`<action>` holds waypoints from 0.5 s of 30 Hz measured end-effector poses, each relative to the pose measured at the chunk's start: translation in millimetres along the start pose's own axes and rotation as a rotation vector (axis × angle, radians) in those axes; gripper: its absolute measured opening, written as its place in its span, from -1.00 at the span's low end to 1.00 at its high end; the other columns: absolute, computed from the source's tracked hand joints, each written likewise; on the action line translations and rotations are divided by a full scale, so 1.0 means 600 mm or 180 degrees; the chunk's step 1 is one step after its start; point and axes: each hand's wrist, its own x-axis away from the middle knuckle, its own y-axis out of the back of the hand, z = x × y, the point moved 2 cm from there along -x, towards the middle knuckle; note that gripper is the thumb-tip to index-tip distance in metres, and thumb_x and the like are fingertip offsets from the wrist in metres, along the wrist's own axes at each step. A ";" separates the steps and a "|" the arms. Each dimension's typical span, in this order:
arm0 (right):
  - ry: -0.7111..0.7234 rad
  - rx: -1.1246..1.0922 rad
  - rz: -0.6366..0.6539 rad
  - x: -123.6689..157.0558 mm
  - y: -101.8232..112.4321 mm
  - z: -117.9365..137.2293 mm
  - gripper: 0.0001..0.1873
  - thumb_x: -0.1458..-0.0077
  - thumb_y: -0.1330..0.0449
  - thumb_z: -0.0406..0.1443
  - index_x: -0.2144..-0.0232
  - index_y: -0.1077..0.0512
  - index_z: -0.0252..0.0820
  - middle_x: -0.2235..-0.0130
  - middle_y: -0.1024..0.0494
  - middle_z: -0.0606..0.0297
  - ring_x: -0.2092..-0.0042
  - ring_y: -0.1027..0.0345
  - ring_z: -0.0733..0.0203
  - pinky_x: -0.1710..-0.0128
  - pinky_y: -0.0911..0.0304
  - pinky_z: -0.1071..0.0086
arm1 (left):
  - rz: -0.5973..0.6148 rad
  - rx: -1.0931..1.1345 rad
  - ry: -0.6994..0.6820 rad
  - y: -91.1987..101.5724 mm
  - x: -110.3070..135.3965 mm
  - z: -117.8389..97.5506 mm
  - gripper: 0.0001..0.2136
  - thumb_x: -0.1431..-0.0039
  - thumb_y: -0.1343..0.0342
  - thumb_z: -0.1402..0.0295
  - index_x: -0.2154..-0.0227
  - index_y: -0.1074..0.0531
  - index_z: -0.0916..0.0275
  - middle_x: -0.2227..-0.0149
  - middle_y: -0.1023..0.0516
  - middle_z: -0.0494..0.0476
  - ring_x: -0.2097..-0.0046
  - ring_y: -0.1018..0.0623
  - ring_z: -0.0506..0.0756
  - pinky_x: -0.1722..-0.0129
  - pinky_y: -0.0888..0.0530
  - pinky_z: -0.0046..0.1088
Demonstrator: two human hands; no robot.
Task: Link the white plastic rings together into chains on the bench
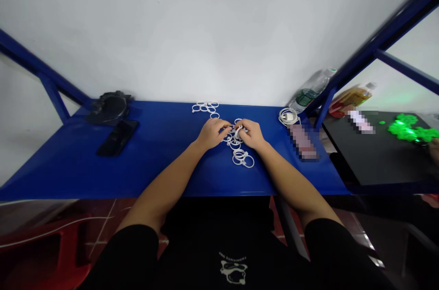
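Note:
Several white rings (234, 144) with small nubs lie in a loose pile on the blue table (164, 153), between and in front of my hands. My right hand (251, 133) is closed, with a white ring (238, 131) pinched between thumb and fingers. At the pile's left side, my left hand (213, 134) has its fingers bent, with thumb and forefinger a little apart; nothing visible is held in it. A few overlapping white rings (239, 156) rest nearer the table's front edge. Farther back, by the wall, another group of white rings (205, 107) lies flat.
A black object (111, 108) and a dark flat case (118, 138) lie at left. At right are a coiled white cable with charger (288, 116), a blurred-out item (303, 142) and a bottle (308, 93). Green glowing pieces (408, 129) lie on the black neighbouring table (373, 162).

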 end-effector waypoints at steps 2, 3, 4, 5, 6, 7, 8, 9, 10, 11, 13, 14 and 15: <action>-0.0028 -0.0019 -0.0006 0.001 0.002 -0.003 -0.69 -0.17 -0.06 -0.38 0.15 -0.57 -0.12 0.19 -0.69 0.24 0.20 -0.57 0.12 0.10 -0.44 0.27 | 0.0031 -0.0124 0.0233 0.002 -0.001 0.012 -0.78 -0.45 -0.07 0.23 0.14 -0.59 0.18 0.17 -0.67 0.16 0.08 -0.58 0.18 -0.03 -0.45 -0.19; -0.0053 0.0005 0.0006 0.001 0.002 -0.004 -0.66 -0.18 -0.06 -0.38 0.11 -0.58 -0.11 0.14 -0.70 0.23 0.16 -0.58 0.11 0.07 -0.44 0.26 | 0.0043 -0.0220 0.0397 0.003 -0.001 0.019 -0.78 -0.44 -0.08 0.23 0.12 -0.59 0.18 0.11 -0.66 0.18 0.03 -0.57 0.20 -0.06 -0.44 -0.17; -0.0078 0.0045 0.0024 0.001 0.002 -0.005 -0.63 -0.19 -0.06 -0.38 0.06 -0.58 -0.11 0.11 -0.70 0.23 0.13 -0.59 0.10 0.04 -0.45 0.25 | 0.0055 -0.0334 0.0586 0.002 -0.001 0.027 -0.79 -0.42 -0.10 0.23 0.08 -0.60 0.17 0.04 -0.64 0.20 -0.03 -0.54 0.23 -0.09 -0.43 -0.15; -0.0105 0.0089 0.0056 0.002 0.001 -0.006 -0.61 -0.20 -0.06 -0.38 0.02 -0.58 -0.11 0.08 -0.70 0.23 0.10 -0.59 0.09 0.02 -0.45 0.24 | 0.0066 -0.0452 0.0788 0.001 0.000 0.036 -0.78 -0.40 -0.13 0.23 0.05 -0.60 0.16 -0.02 -0.62 0.22 -0.08 -0.52 0.26 -0.11 -0.41 -0.13; -0.0133 0.0129 0.0093 0.002 -0.001 -0.007 -0.59 -0.21 -0.06 -0.38 -0.02 -0.57 -0.10 0.06 -0.70 0.23 0.08 -0.59 0.09 0.01 -0.46 0.23 | 0.0078 -0.0562 0.0990 0.000 0.001 0.043 -0.77 -0.38 -0.15 0.23 0.01 -0.60 0.14 -0.07 -0.59 0.22 -0.12 -0.49 0.28 -0.13 -0.40 -0.11; -0.0162 0.0160 0.0129 0.002 -0.002 -0.007 -0.57 -0.22 -0.06 -0.38 -0.05 -0.57 -0.09 0.05 -0.70 0.24 0.08 -0.59 0.09 0.00 -0.46 0.23 | 0.0093 -0.0652 0.1183 -0.002 0.003 0.051 -0.75 -0.36 -0.17 0.23 -0.02 -0.60 0.13 -0.11 -0.57 0.22 -0.15 -0.47 0.30 -0.15 -0.40 -0.09; -0.0183 0.0181 0.0155 0.002 -0.003 -0.007 -0.56 -0.23 -0.06 -0.37 -0.08 -0.56 -0.09 0.05 -0.70 0.24 0.08 -0.59 0.09 0.01 -0.46 0.24 | 0.0112 -0.0719 0.1351 -0.004 0.004 0.057 -0.73 -0.36 -0.17 0.22 -0.03 -0.60 0.11 -0.14 -0.56 0.22 -0.18 -0.45 0.31 -0.16 -0.39 -0.08; -0.0191 0.0189 0.0167 0.002 -0.004 -0.006 -0.55 -0.24 -0.06 -0.37 -0.10 -0.55 -0.08 0.06 -0.70 0.24 0.09 -0.59 0.10 0.02 -0.46 0.24 | 0.0134 -0.0766 0.1483 -0.006 0.006 0.063 -0.72 -0.35 -0.17 0.20 -0.05 -0.60 0.09 -0.15 -0.55 0.21 -0.19 -0.44 0.32 -0.17 -0.38 -0.07; -0.0176 0.0187 0.0164 0.002 -0.004 -0.005 -0.56 -0.25 -0.07 -0.37 -0.11 -0.55 -0.09 0.06 -0.70 0.23 0.10 -0.58 0.10 0.03 -0.46 0.24 | 0.0152 -0.0799 0.1568 -0.009 0.008 0.069 -0.71 -0.35 -0.17 0.19 -0.05 -0.60 0.08 -0.15 -0.54 0.21 -0.20 -0.42 0.33 -0.18 -0.38 -0.06; -0.0144 0.0176 0.0150 0.001 -0.004 -0.004 -0.56 -0.26 -0.07 -0.37 -0.10 -0.55 -0.10 0.07 -0.69 0.22 0.11 -0.57 0.11 0.04 -0.46 0.25 | 0.0160 -0.0824 0.1597 -0.012 0.010 0.073 -0.71 -0.35 -0.18 0.18 -0.05 -0.60 0.06 -0.15 -0.54 0.21 -0.21 -0.42 0.34 -0.19 -0.37 -0.05; -0.0046 0.0148 0.0094 0.000 -0.002 -0.001 -0.58 -0.27 -0.05 -0.37 -0.08 -0.56 -0.13 0.12 -0.68 0.20 0.14 -0.55 0.12 0.08 -0.45 0.25 | 0.0107 -0.0842 0.1510 -0.019 0.013 0.081 -0.72 -0.32 -0.21 0.17 -0.02 -0.62 0.06 -0.14 -0.54 0.23 -0.19 -0.42 0.36 -0.18 -0.38 -0.01; 0.0005 0.0131 0.0076 -0.001 -0.001 0.000 -0.59 -0.27 -0.05 -0.38 -0.07 -0.56 -0.15 0.16 -0.66 0.19 0.17 -0.54 0.12 0.10 -0.44 0.25 | 0.0041 -0.0831 0.1428 -0.023 0.015 0.085 -0.74 -0.30 -0.24 0.17 0.01 -0.63 0.06 -0.12 -0.55 0.26 -0.18 -0.43 0.37 -0.16 -0.38 0.01; 0.0047 0.0110 0.0069 -0.002 0.000 0.001 -0.59 -0.28 -0.03 -0.38 -0.07 -0.56 -0.15 0.21 -0.64 0.20 0.19 -0.52 0.12 0.12 -0.43 0.24 | -0.0037 -0.0813 0.1350 -0.026 0.017 0.089 -0.76 -0.27 -0.27 0.19 0.05 -0.64 0.08 -0.10 -0.56 0.28 -0.15 -0.44 0.38 -0.13 -0.39 0.03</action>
